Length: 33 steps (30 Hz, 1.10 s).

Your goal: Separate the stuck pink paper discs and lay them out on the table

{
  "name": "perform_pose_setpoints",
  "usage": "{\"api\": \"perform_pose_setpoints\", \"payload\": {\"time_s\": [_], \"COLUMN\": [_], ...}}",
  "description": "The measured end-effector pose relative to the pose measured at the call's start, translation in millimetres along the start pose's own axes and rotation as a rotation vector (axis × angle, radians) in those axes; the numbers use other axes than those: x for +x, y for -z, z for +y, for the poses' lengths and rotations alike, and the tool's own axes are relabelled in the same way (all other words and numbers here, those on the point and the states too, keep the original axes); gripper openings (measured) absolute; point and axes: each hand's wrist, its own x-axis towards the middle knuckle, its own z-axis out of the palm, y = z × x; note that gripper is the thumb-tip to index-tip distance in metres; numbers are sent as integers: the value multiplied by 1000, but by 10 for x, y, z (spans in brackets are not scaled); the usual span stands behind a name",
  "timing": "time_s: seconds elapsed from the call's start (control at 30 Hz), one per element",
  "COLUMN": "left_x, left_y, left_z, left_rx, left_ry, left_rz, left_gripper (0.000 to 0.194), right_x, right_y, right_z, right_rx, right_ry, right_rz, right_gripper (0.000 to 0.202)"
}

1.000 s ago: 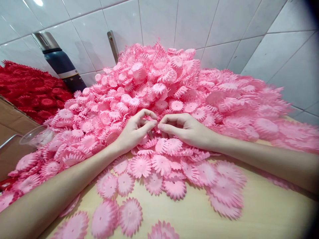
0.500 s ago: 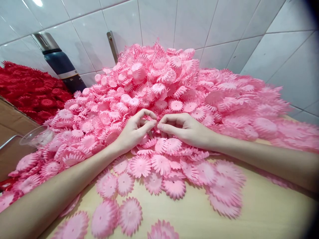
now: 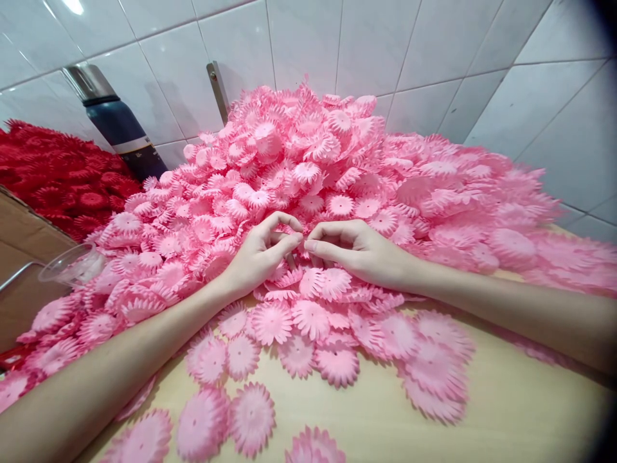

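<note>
My left hand (image 3: pixel 267 249) and my right hand (image 3: pixel 357 249) meet at the front of a large pile of pink fabric flower pieces (image 3: pixel 308 170). Each hand is closed, with thumb and index finger curled toward each other in a pinch. The fingertips of the two hands are almost touching. Whatever lies between them is too small or hidden to make out. Just below the hands, flat round pink petal discs (image 3: pixel 271 321) with toothed edges and small centre holes overlap on the table.
A pale wooden table (image 3: pixel 385 418) carries the pile. At the left stand a dark blue bottle (image 3: pixel 120 125), a heap of red flower pieces (image 3: pixel 62 177), a clear plastic cup (image 3: pixel 72 265) and a cardboard box (image 3: pixel 29 257). White tiled wall (image 3: pixel 308 45) rises behind.
</note>
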Motion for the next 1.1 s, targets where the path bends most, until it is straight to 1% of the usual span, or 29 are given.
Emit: {"api": "perform_pose_setpoints", "payload": {"time_s": [0.33, 0.57, 0.83, 1.1], "left_x": [-11, -4, -8, -6], "left_y": [-7, 0, -3, 0], "left_z": [-4, 3, 9, -7], "left_rx": [3, 3, 0, -9], "left_ry": [3, 6, 3, -9], "left_rz": [0, 0, -3, -8], "left_gripper": [16, 17, 17, 17], "right_x": [-4, -4, -7, -5], "right_y": [1, -4, 3, -3], "right_z": [-10, -6, -11, -10], "right_rx": [2, 3, 6, -3], "right_ry": [-1, -2, -11, -7], "right_rz": [-4, -4, -10, -5], "right_gripper": [23, 26, 22, 25]}}
